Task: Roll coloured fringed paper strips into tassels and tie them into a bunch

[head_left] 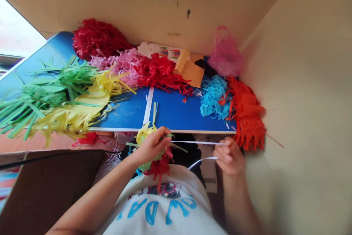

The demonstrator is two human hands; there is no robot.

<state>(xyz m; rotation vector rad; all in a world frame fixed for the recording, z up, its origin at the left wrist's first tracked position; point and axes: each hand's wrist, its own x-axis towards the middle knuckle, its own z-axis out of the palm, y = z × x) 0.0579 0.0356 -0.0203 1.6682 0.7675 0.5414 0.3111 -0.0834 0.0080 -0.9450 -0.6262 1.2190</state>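
Note:
In front of my shirt, my left hand (158,143) pinches a bundle of fringed tissue paper (145,134) in yellow, green and red, whose strips hang down below the fist. A thin white ribbon (198,142) runs taut from there across to my right hand (230,156). My right fingers are closed round that ribbon, and a loose length of it curves down from them toward my lap. Where exactly the ribbon meets the bundle is hidden by my left fingers. Both hands are just off the near edge of the blue table (181,112).
Green (52,88), yellow (82,108), pink (118,64), red (159,70), blue (216,97) and orange fringed paper (247,112) lies along the table. At the back are orange card (194,73) and a pink plastic bag (227,57). A wall (302,99) stands close at right.

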